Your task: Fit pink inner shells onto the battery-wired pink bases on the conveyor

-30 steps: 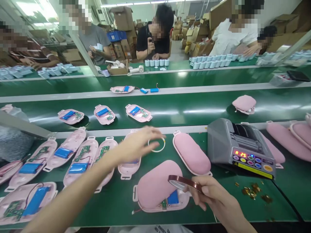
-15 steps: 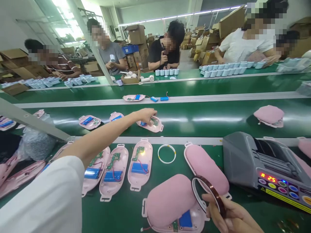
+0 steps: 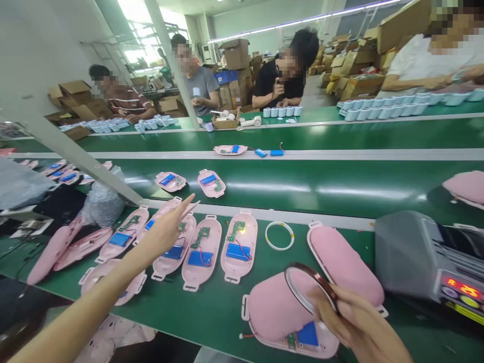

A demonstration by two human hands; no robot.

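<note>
My left hand (image 3: 169, 229) is over the row of pink plastic shell halves, closed on a pink shell half, its index finger stretched out. The held piece is mostly hidden; a pale edge shows by the fingertips. Beside it lie a pink shell half (image 3: 212, 254) and another pink shell half (image 3: 231, 262), each with a green circuit board and a blue battery pack. My right hand (image 3: 351, 315) grips a roll of brown tape (image 3: 321, 280) by its rim. Below the roll, a padded pink cover (image 3: 278, 305) rests partly on an open shell.
A grey tape dispenser (image 3: 404, 257) with a red display stands at right. A white ring (image 3: 280, 248) and a padded pink case (image 3: 344, 262) lie nearby. Two open shells sit on the green belt (image 3: 302, 181). Several co-workers sit across, behind rows of light-blue parts (image 3: 385, 108).
My left hand has moved back from the belt to the near row, and the shell it touched is gone from there. The view has turned left. My right hand keeps the tape roll.
</note>
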